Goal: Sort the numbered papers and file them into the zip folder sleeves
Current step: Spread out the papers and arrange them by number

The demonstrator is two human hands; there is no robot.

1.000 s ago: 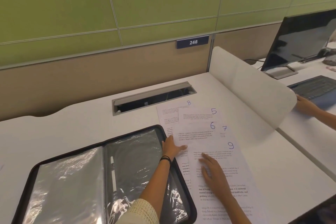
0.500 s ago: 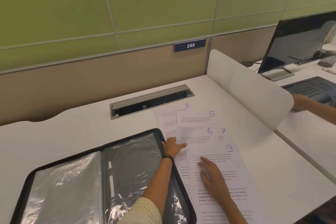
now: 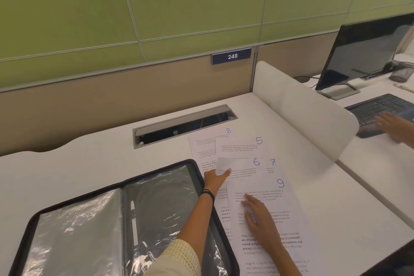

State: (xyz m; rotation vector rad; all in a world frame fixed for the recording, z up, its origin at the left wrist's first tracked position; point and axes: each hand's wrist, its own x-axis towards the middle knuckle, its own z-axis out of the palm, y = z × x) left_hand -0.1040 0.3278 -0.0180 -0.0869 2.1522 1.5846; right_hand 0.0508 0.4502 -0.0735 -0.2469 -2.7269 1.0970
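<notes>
Overlapping printed sheets lie fanned on the white desk, numbered 8 (image 3: 202, 143), 5 (image 3: 240, 147), 6 (image 3: 245, 164), 7 (image 3: 272, 164) and 9 (image 3: 277, 199). My left hand (image 3: 216, 180) pinches the left corner of sheet 6 and lifts it, so the corner curls up. My right hand (image 3: 259, 217) rests flat with straight fingers on sheet 9, the top sheet. The black zip folder (image 3: 107, 226) lies open to the left, its clear plastic sleeves showing and a pen (image 3: 133, 224) along its spine.
A grey cable tray slot (image 3: 183, 125) is set into the desk behind the papers. A white curved divider (image 3: 302, 105) bounds the right side. Beyond it stand a monitor (image 3: 363, 56) and a keyboard (image 3: 380, 110), with another person's hand (image 3: 394, 124) on it.
My left hand has raised the corner of sheet 6, which lay flat a second ago. My right hand stays on sheet 9. The neighbour's hand has moved onto the keyboard.
</notes>
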